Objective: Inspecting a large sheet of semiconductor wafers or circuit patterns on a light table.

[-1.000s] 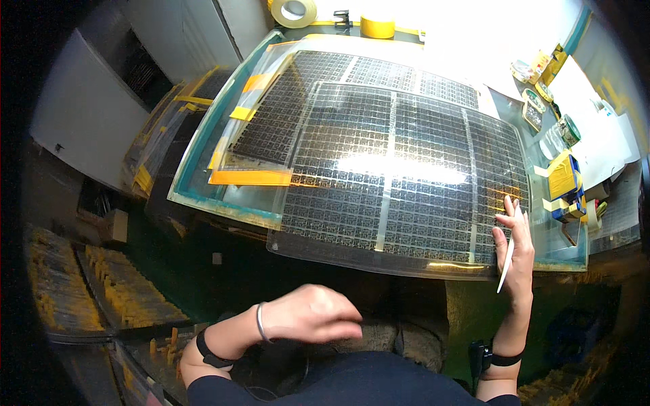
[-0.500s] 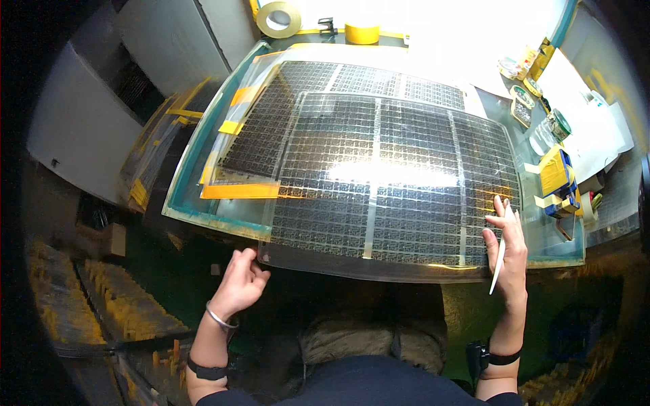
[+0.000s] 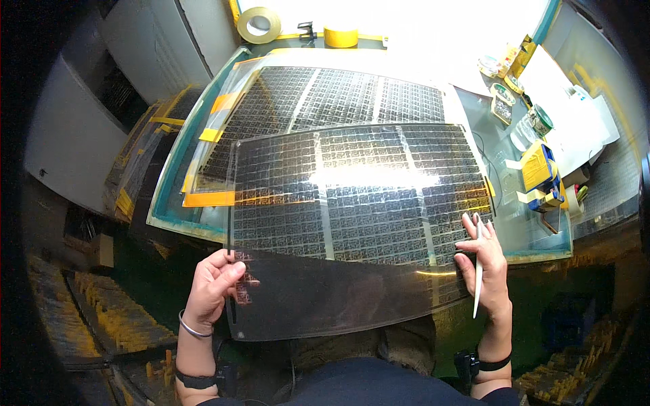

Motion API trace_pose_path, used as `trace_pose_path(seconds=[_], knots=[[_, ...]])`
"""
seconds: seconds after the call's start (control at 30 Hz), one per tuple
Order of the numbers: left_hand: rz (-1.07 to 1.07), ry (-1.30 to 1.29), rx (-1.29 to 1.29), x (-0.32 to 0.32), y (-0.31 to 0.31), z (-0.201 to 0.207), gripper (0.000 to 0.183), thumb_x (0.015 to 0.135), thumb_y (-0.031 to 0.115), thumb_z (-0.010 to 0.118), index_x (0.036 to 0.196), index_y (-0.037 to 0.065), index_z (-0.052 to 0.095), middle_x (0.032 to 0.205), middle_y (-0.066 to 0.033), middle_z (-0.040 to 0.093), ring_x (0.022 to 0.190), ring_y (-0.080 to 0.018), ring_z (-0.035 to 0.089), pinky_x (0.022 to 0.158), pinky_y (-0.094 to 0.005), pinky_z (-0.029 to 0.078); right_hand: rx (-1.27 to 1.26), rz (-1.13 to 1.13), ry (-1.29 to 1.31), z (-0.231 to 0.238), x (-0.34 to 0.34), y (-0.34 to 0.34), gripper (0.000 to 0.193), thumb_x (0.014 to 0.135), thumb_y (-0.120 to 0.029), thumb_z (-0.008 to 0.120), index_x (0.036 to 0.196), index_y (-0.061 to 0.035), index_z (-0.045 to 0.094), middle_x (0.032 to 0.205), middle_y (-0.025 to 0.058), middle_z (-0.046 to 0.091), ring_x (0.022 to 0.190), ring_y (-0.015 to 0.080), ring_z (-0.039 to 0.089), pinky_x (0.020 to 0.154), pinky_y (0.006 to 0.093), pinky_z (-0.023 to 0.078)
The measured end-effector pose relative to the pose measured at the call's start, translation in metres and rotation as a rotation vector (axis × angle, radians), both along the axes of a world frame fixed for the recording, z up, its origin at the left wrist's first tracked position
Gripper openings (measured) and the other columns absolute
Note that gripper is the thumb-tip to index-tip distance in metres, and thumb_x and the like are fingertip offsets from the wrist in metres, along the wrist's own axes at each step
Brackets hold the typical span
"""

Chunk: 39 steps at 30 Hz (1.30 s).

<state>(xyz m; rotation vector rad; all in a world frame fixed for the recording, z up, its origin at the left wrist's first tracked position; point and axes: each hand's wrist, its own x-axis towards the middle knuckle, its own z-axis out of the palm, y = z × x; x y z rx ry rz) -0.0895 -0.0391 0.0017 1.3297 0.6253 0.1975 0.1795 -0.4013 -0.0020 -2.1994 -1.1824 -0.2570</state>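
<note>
A teal-edged glass surface (image 3: 166, 193) is filling the view beneath a glare, its far side carrying a cream tape roll (image 3: 245, 27) and a yellow roll (image 3: 340, 36). Any print on the green-lidded jar (image 3: 528, 128) at the right is showing too small to read. A clear sheet (image 3: 362, 233) with rows of fine dark patterning is overhanging the near edge and partly covering another patterned sheet (image 3: 338, 95). The left hand (image 3: 215, 281), palm turned inward, is pinching the sheet's left edge, thumb in front, other fingers showing through from behind. The right hand (image 3: 489, 267) is pointing away from the body, its fingers partly spread, holding a slim white stick (image 3: 478, 284) and touching the right edge; whether they are gripping the sheet, I cannot tell.
</note>
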Motion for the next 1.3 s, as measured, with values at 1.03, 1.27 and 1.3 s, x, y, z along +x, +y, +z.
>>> trace_pose_path(seconds=[1.03,1.27,1.3], knots=[[0.175,-0.078,0.077,0.004,-0.006,0.031,0.02,0.098,0.007,0.053,0.116,0.0,0.059,0.086,-0.0041,0.067,0.068,-0.0133,0.066,0.066,-0.0282,0.058,0.824,-0.303,0.546,-0.009,0.059,-0.028,0.017,0.101,-0.018,0.056,0.101,-0.0015,0.06,0.113,0.0188,0.068,0.087,0.0187,0.069,0.07,0.0295,0.057],[0.117,-0.146,0.141,0.0,0.011,0.012,0.023,0.097,0.005,0.056,0.119,-0.001,0.058,0.085,-0.0029,0.066,0.068,-0.0113,0.066,0.063,-0.0253,0.057,0.873,-0.151,0.654,-0.006,0.057,-0.035,0.007,0.093,-0.006,0.064,0.089,0.0003,0.065,0.084,0.0116,0.071,0.065,0.0129,0.067,0.058,0.0259,0.054],[0.119,-0.15,0.123,-0.001,0.011,0.012,0.023,0.097,0.005,0.056,0.119,0.0,0.059,0.083,-0.0014,0.065,0.066,-0.0092,0.063,0.062,-0.024,0.055,0.86,-0.144,0.646,-0.006,0.057,-0.035,0.006,0.092,-0.004,0.065,0.088,0.0004,0.066,0.083,0.0107,0.071,0.064,0.0127,0.067,0.058,0.0257,0.054]])
